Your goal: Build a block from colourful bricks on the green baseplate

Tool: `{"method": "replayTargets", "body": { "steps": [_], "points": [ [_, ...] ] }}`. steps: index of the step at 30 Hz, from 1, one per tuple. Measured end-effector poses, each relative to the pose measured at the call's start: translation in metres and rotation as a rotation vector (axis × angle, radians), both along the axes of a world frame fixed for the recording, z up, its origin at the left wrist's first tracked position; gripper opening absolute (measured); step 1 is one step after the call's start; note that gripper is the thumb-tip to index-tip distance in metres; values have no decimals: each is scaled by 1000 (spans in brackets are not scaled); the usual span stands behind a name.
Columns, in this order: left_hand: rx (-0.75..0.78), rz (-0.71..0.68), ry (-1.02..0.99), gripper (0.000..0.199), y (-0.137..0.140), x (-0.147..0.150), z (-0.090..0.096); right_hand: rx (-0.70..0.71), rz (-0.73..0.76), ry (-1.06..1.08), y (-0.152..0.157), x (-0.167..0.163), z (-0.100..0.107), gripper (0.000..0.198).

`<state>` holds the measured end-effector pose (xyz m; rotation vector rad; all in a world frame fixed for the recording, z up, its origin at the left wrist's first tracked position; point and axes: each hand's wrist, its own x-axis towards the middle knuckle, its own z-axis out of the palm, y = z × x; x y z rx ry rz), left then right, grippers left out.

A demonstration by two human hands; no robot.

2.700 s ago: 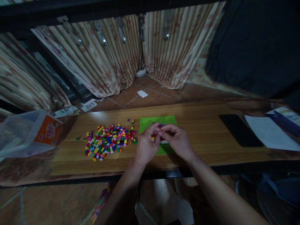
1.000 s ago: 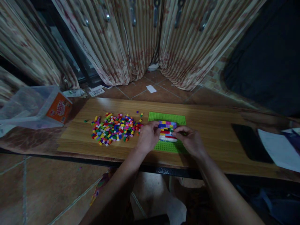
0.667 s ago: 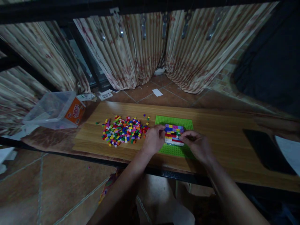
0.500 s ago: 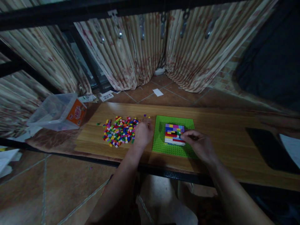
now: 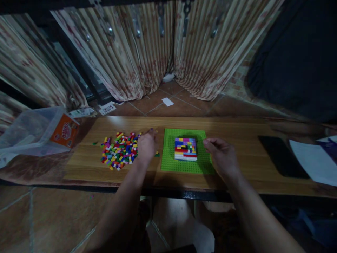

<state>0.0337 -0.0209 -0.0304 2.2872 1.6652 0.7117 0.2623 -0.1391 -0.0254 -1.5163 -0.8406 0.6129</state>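
A small block of stacked toy bricks (image 5: 185,149), in many colours with a dark gap in its middle, sits on a green baseplate (image 5: 168,165). Right of it, over the baseplate's right edge, is my right hand (image 5: 223,156). Its thumb and forefinger are pinched together, apart from the stack; whatever they hold is too small to make out. My left hand (image 5: 146,146) is at the right edge of a pile of loose toy bricks (image 5: 119,151). Its fingers are curled downward near the tabletop, and anything within them is hidden.
Both hands work over a long wooden table (image 5: 237,130). A clear plastic bin (image 5: 39,130) with an orange label stands at the left. A black flat pad (image 5: 281,156) and white paper sheets (image 5: 310,160) lie at the right. Striped curtains (image 5: 147,52) hang behind.
My right hand has drawn away from the brick stack to the right, fingers still pinched. My left hand remains beside the pile. The whole view has shifted, so the table appears further left.
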Motion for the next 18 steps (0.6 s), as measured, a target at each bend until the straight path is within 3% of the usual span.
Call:
{"method": "replayTargets", "body": {
  "steps": [5,7,12,18],
  "points": [
    [-151,-246,-635,26,-19,14,9,53,82,3,-3,-14,10,23],
    [-219,-324,-772,28,-31,24,13,45,150,8,-4,-22,13,22],
    [-321,-447,-861,31,-54,44,16,62,271,36,-5,-37,15,21],
    [-342,-500,-848,39,-59,50,16,89,313,36,-4,-37,10,18]
  ]
}}
